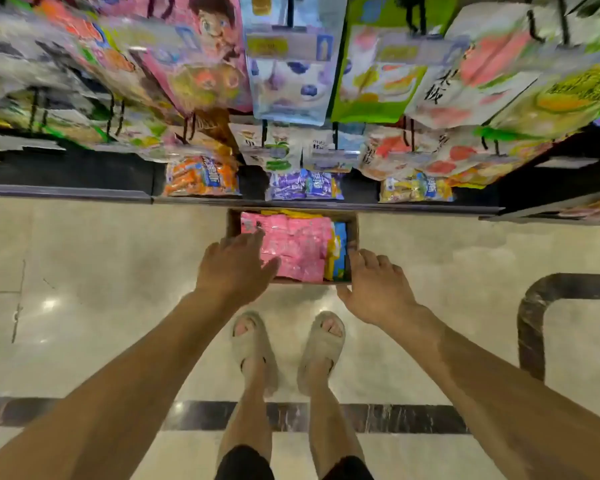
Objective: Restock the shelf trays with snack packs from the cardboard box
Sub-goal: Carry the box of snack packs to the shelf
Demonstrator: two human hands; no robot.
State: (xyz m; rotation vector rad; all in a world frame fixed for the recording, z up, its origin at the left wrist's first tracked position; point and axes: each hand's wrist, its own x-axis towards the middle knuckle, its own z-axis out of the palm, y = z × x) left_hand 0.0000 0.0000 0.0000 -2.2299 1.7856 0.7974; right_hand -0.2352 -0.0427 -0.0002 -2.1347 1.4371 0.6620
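Cardboard box (352, 233) on the floor (118, 271) under the shelf (222, 199) edge, pink snack packs (302, 247) inside, my left grip (236, 268) spread wide over them, right grip (374, 289) wide at its right corner, both empty.

light: bright, even, overhead | glare: white spots on glossy floor (101, 271) at left | blur: hanging packs (291, 81) smeared; worst in top corners | distortion: shelf edge (66, 192) bows toward frame sides | shadow: dark under shelf
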